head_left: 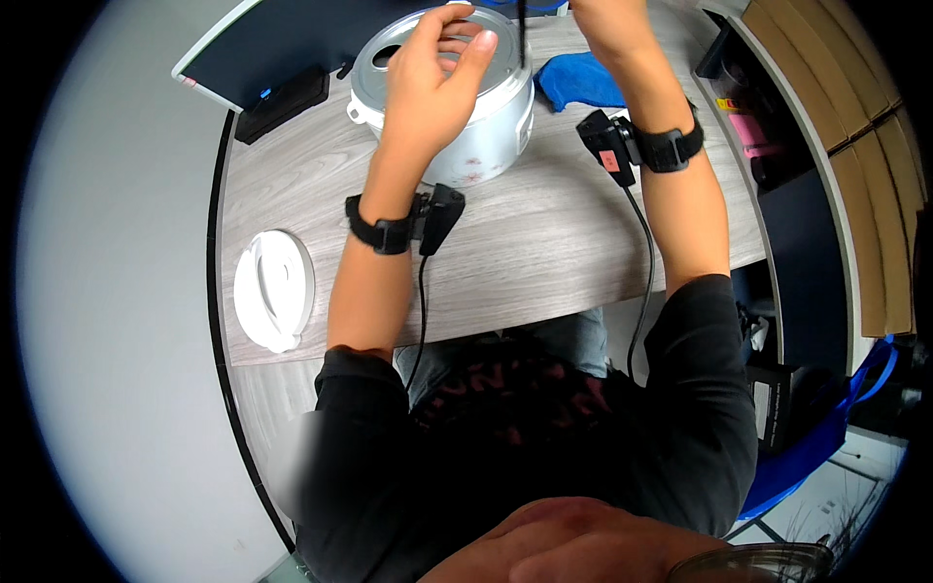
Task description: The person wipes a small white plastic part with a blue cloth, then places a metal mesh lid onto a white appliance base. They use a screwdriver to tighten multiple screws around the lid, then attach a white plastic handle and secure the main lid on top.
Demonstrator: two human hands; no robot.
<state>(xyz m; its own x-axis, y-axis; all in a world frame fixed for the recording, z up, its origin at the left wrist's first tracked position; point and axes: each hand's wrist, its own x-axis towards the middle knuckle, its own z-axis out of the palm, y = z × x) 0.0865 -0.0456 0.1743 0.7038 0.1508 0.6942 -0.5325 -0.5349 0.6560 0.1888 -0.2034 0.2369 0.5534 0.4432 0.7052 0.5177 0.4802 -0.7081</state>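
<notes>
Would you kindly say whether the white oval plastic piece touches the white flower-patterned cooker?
Apart: the head view shows grey tabletop between the oval piece and cooker.

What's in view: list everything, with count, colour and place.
Desk: one, grey wood-grain, centre.
Rice cooker: one, white with grey lid, upper centre.
Oval piece: one, white, desk's left side.
Cloth: one, blue, right of cooker.
Thin object: one, black, top edge.
Monitor: one, dark, upper left.
Cardboard boxes: several, brown, right edge.
Bag: one, blue, lower right.
Wrist devices: two, black, one per wrist.
Sleeves: two, black, one per arm.
Left hand: one, bare, over cooker lid.
Right hand: one, bare, top edge, cut off.
</notes>
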